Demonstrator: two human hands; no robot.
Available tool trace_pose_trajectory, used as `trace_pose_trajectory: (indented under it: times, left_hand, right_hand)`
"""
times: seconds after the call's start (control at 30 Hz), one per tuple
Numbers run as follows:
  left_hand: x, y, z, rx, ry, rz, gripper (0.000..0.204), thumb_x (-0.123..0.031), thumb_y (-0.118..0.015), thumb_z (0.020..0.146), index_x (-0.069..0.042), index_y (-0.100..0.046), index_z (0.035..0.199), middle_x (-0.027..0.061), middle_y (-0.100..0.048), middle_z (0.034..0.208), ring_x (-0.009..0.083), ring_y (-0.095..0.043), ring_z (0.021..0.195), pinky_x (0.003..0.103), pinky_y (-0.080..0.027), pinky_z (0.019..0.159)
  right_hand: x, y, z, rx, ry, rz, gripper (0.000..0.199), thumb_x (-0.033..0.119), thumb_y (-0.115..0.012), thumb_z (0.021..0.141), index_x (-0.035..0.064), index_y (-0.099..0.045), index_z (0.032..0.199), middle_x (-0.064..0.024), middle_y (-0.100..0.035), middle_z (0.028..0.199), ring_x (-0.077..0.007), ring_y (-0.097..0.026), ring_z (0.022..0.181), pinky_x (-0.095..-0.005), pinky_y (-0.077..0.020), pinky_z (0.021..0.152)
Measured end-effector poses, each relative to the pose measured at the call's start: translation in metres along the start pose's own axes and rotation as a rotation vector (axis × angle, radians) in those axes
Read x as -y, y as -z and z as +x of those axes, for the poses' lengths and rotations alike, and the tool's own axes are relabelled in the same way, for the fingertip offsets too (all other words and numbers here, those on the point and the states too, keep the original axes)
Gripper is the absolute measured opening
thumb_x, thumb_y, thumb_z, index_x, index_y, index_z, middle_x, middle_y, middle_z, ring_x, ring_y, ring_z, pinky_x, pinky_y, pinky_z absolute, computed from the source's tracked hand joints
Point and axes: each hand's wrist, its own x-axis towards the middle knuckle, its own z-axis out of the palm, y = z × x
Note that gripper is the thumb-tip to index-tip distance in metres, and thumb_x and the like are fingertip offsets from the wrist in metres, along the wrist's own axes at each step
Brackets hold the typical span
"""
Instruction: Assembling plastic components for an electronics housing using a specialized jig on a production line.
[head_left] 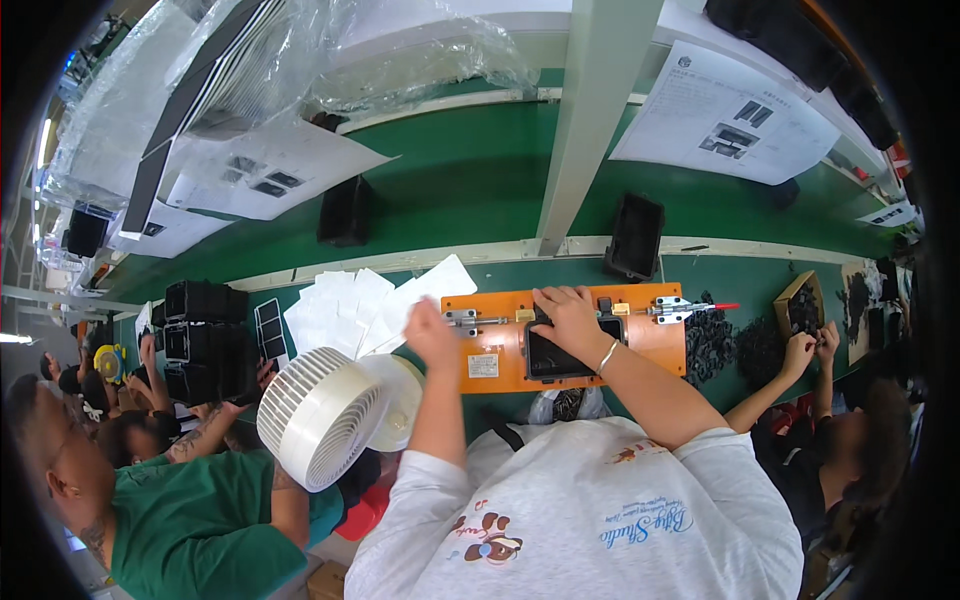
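Note:
An orange fixture board [647, 350] lies on the bench in front of me, with a black plastic box [560, 359] seated in its middle, hollow side up. My right hand [570, 320] lies across the far left part of the box, fingers over its far rim and thumb at the left side. At the board's left end, my left hand [432, 336] is closed in a fist against the metal toggle clamp [468, 321]; its fingers hide the handle. The opposite toggle clamp [672, 309], with a red handle, sits at the board's right end.
White sheets [345, 308] and a white fan [325, 415] are at the left, near stacked black boxes [205, 335]. Another black box [634, 237] stands behind the board. Small black parts [708, 345] lie right. Co-workers sit at both sides; one's hands [812, 345] are near a carton [800, 305].

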Motion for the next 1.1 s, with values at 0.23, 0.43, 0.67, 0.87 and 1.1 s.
trace_pose_trajectory:
  times: [0.23,0.43,0.67,0.87,1.1]
  left_hand:
    - [-0.019,-0.028,-0.031,0.285,-0.616,0.352,0.033,-0.011,-0.057,0.083,-0.006,-0.044,0.053,0.0111,-0.046,0.05,0.0282,-0.045,0.046,0.038,-0.032,0.047]
    - [-0.016,-0.033,-0.036,0.345,-0.667,0.494,0.033,-0.013,-0.059,0.081,-0.007,-0.044,0.053,0.0112,-0.048,0.051,0.0314,-0.046,0.049,0.042,-0.034,0.052]
    - [-0.027,-0.003,-0.011,0.244,-0.082,0.058,0.041,-0.013,-0.05,0.092,-0.006,-0.036,0.054,0.0,-0.039,0.05,0.0088,-0.035,0.046,0.027,-0.029,0.044]
    - [-0.022,0.008,-0.005,0.202,0.056,-0.277,0.038,-0.015,-0.048,0.094,-0.008,-0.037,0.058,-0.0031,-0.037,0.053,0.0039,-0.03,0.049,0.022,-0.024,0.044]
    - [-0.024,0.014,-0.001,0.169,0.107,-0.327,0.038,-0.015,-0.047,0.094,-0.008,-0.037,0.058,-0.0027,-0.038,0.053,0.0043,-0.031,0.049,0.022,-0.024,0.044]
  right_hand:
    - [0.003,0.001,-0.003,-0.028,-0.018,0.029,0.061,0.027,-0.077,0.062,0.007,-0.057,0.116,-0.0052,-0.058,0.108,-0.0226,-0.054,0.102,-0.0424,-0.0345,0.091]
    - [0.0,-0.001,-0.004,-0.032,-0.025,0.041,0.061,0.027,-0.076,0.062,0.0071,-0.057,0.116,-0.0053,-0.058,0.109,-0.0221,-0.053,0.104,-0.0415,-0.0348,0.09]
    - [-0.009,-0.006,-0.001,-0.09,-0.002,0.1,0.054,0.025,-0.075,0.063,0.0072,-0.059,0.112,-0.005,-0.059,0.104,-0.0224,-0.053,0.101,-0.0435,-0.0334,0.09]
    - [-0.011,0.005,0.007,0.014,-0.074,0.267,0.038,0.021,-0.076,0.063,0.0101,-0.066,0.098,-0.0088,-0.063,0.101,-0.0247,-0.059,0.095,-0.0432,-0.0358,0.089]
    - [-0.018,-0.013,0.011,-0.027,-0.274,0.633,0.013,0.01,-0.074,0.065,0.0051,-0.067,0.074,-0.0062,-0.066,0.078,-0.0234,-0.064,0.072,-0.0334,-0.0482,0.069]
